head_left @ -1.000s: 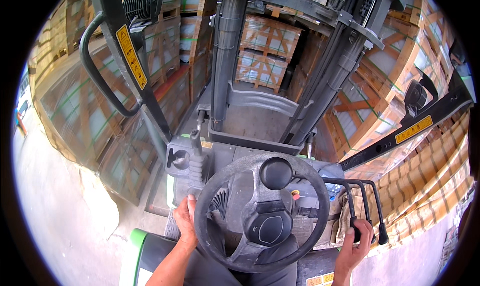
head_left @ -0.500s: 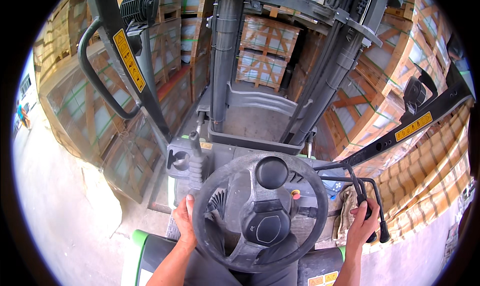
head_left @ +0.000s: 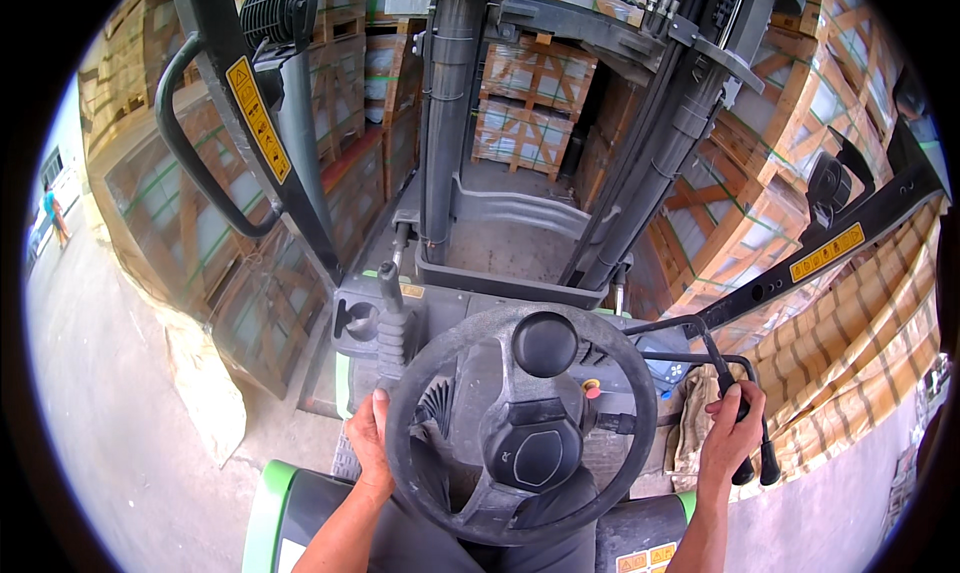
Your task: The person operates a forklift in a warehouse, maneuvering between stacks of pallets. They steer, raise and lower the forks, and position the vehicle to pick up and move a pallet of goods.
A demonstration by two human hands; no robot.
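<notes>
In front of me is the grey steering wheel (head_left: pixel 643 428) of a forklift, with a black round knob (head_left: pixel 544 345) on its upper spoke. My left hand (head_left: pixel 370 441) is closed at the left side of the rim, thumb uppermost; its fingertips are hidden. On the right, my right hand (head_left: pixel 735 428) is wrapped around the black grip of a bent control lever (head_left: pixel 707 341). Beside that hand, a second lever ends in a black knob (head_left: pixel 769 465). Left of the wheel stands a lever with a ribbed boot (head_left: pixel 396 335).
Beyond the wheel rise the grey mast columns (head_left: pixel 455 123), with a carriage crossbar (head_left: pixel 570 25) between them. Wrapped wooden crates (head_left: pixel 270 273) are stacked close on the left, more crates (head_left: pixel 735 213) on the right. One crate stack (head_left: pixel 525 138) stands ahead. A person (head_left: pixel 54 216) is at far left.
My right hand has shifted slightly up in the picture, and its lever has tilted away. The carriage crossbar sits lower. The person at far left appears nearer. My left hand stays in place.
</notes>
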